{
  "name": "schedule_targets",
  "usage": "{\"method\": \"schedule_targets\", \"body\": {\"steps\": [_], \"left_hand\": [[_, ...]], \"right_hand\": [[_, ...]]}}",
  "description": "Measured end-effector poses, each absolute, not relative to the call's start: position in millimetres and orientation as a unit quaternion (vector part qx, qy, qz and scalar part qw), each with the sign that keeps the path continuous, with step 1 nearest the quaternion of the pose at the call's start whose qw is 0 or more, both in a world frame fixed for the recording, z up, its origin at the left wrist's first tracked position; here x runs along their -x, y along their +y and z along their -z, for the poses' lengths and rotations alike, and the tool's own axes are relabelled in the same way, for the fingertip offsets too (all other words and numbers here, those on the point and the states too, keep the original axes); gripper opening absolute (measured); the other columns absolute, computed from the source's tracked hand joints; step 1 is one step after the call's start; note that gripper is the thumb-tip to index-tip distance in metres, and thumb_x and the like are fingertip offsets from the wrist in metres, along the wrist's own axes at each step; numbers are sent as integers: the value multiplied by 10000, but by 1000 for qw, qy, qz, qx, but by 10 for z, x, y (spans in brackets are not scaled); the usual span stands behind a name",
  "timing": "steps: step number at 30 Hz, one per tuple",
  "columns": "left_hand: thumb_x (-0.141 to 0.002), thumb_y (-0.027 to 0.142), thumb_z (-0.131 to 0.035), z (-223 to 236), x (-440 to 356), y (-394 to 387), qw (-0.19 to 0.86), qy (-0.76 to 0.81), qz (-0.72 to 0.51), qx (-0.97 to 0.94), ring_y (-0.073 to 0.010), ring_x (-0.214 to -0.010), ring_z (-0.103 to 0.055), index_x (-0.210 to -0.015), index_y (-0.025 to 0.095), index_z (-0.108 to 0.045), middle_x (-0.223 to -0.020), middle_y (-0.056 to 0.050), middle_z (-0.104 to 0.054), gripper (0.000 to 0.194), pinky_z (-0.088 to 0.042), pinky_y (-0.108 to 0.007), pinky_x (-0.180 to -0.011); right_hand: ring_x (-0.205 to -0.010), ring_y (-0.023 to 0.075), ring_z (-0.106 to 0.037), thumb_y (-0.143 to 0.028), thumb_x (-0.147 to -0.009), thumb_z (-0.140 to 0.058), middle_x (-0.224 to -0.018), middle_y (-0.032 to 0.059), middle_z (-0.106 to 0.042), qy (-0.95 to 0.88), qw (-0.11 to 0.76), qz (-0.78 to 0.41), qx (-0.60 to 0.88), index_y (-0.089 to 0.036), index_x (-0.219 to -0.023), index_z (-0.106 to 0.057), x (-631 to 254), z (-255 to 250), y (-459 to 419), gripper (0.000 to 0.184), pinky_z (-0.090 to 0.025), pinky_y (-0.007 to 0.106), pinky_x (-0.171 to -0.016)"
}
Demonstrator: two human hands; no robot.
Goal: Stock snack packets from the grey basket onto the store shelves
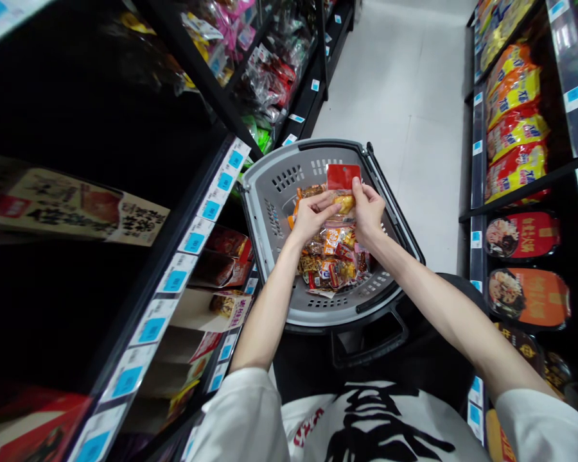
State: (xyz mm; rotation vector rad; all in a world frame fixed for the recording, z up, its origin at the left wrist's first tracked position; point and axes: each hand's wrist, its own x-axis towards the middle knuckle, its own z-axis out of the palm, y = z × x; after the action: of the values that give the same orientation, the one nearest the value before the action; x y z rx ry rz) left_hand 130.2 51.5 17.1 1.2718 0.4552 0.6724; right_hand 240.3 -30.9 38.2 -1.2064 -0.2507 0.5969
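Observation:
Both my hands hold one small snack packet (343,178) over a grey shopping basket (264,186). The packet has a red top with a hang hole and a clear lower part showing yellow food. My left hand (312,215) pinches its left side, fingers closed across the front. My right hand (367,206) grips the right edge, thumb on the red part. Several small snack packets (332,263) in orange, red and clear wrapping lie heaped in the basket below my hands. The basket's black handle (373,340) hangs out on the side toward my body.
A shelf with blue-and-white price tags (192,242) runs close along my left. To the right, another shelf holds red and yellow bags (517,135) and oval food tubs (527,295). The pale aisle floor (399,77) stretches ahead between the shelves.

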Motion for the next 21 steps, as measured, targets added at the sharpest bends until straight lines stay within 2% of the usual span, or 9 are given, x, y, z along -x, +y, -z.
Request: {"method": "schedule_targets", "body": {"steps": [10, 17, 19, 21], "left_hand": [[-665, 491, -990, -49, -1302, 579, 760, 222, -280, -543, -281, -958, -826, -1211, 220, -812, -1098, -95, -844, 634, -661, -450, -947], [-685, 486, -979, -11, -1293, 600, 730, 249, -302, -561, -250, -899, -819, -1158, 171, -820, -1065, -119, -844, 591, -660, -429, -929], [-697, 475, -969, 19, -1295, 622, 717, 256, -315, -566, -247, -898, -819, -1157, 152, -818, -1047, -122, -845, 582, -659, -442, -944], [-711, 459, -956, 56, -1305, 646, 705, 263, -327, -571, -251, -914, -819, -1151, 129, -817, -1043, -133, -844, 567, -653, -460, -970]], "right_hand": [[-688, 141, -615, -727, -758, -815, -768, -9, -679, -104, 767, -285, 566, -243, -786, -653, -2411, -395, -304, 511, -535, 298, -669], [-689, 137, -617, -719, -787, -810, -761, -4, -702, -125, 760, -277, 574, -232, -786, -658, -2402, -389, -315, 510, -545, 290, -674], [-717, 131, -636, -694, -808, -795, -806, 4, -732, -136, 752, -276, 583, -219, -802, -662, -2397, -394, -318, 494, -558, 277, -697], [-774, 138, -680, -597, -843, -789, -871, 19, -767, -147, 746, -285, 584, -209, -864, -681, -2396, -391, -319, 403, -581, 279, -747]]}}
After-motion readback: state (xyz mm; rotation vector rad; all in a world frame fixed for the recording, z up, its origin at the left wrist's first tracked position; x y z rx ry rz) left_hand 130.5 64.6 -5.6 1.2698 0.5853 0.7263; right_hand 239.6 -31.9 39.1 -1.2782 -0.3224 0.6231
